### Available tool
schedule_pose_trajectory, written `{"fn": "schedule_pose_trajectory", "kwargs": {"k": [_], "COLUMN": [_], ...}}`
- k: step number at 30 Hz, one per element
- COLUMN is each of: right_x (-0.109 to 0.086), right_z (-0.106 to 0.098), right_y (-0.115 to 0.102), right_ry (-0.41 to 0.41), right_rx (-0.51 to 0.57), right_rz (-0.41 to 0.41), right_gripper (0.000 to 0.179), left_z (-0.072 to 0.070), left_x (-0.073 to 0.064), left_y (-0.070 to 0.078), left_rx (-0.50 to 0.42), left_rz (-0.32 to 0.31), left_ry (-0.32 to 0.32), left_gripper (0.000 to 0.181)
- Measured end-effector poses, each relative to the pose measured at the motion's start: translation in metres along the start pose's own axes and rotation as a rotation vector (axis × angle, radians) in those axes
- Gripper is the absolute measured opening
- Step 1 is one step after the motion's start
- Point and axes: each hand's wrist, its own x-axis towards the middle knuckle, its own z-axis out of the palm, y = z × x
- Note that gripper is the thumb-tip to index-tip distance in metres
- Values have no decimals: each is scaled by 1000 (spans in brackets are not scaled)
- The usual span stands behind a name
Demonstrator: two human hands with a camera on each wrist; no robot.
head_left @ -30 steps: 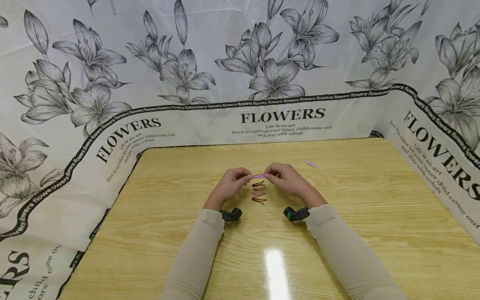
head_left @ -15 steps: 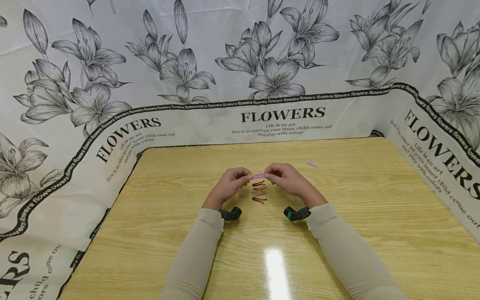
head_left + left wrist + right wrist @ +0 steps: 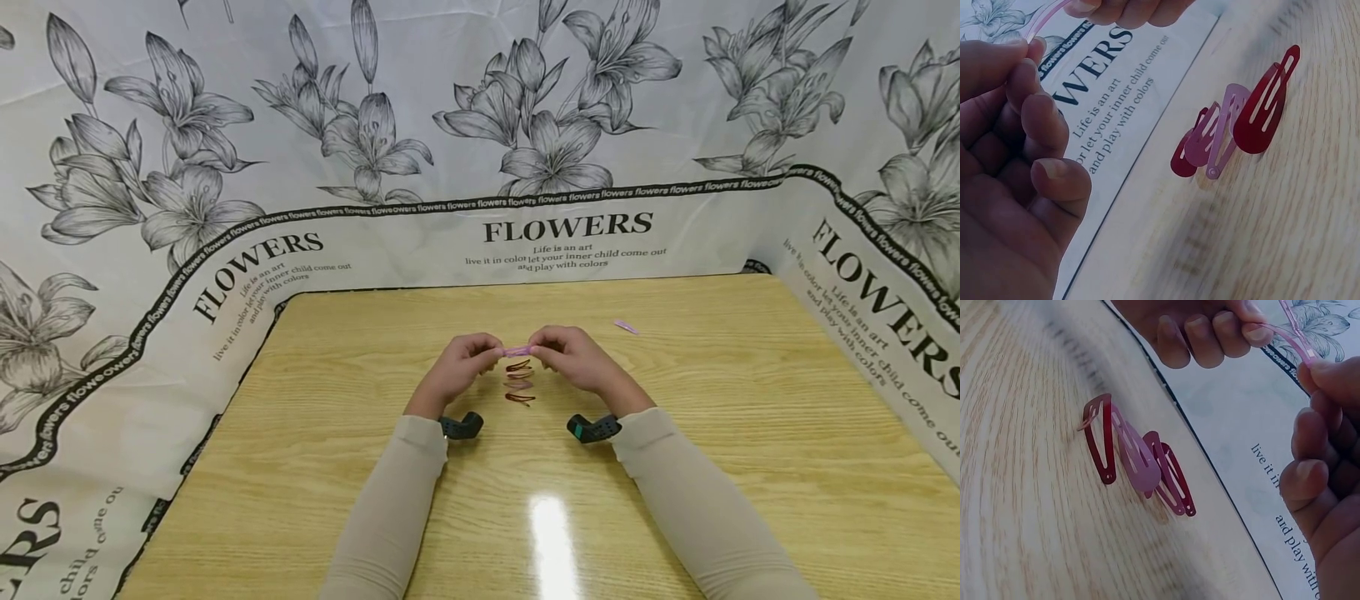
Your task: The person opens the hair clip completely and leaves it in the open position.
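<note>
Between both hands a pink snap hair clip (image 3: 517, 352) is held up by its two ends, above the table. The left hand (image 3: 465, 367) pinches one end between thumb and forefinger; the right hand (image 3: 573, 358) pinches the other the same way. In the right wrist view the pink clip (image 3: 1297, 339) looks bent, its strips spread apart. Just below the hands, several dark red and pink snap hair clips (image 3: 518, 385) stand in a row on the table. The left wrist view shows them on edge, a dark red clip (image 3: 1261, 112) nearest.
Another pink hair clip (image 3: 626, 327) lies by itself on the wooden table (image 3: 315, 467), beyond the right hand. A white cloth (image 3: 397, 250) printed with flowers and lettering hangs along the back and sides. Each wrist wears a black camera mount (image 3: 462, 427).
The pink clip between the hands has turned and flexed slightly, its strips showing differently. Both hands stay nearly in place, and the row of clips has not moved.
</note>
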Motion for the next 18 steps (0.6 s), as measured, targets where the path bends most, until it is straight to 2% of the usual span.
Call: {"fn": "schedule_pose_trajectory", "kwargs": {"k": [5, 12, 18], "right_x": [1, 12, 13], "right_z": [0, 3, 2], "right_y": [4, 39, 46], "right_ry": [-22, -14, -11], "right_rx": [3, 7, 12], "right_rz": [17, 13, 17], "right_gripper": [19, 20, 20], "left_z": [0, -1, -1], "left_x": [1, 2, 3], "left_y": [-3, -6, -5], "left_rx": [15, 32, 55], "left_rz": [-24, -32, -27], "left_ry": [-14, -17, -13], "left_gripper": [33, 33, 30]}}
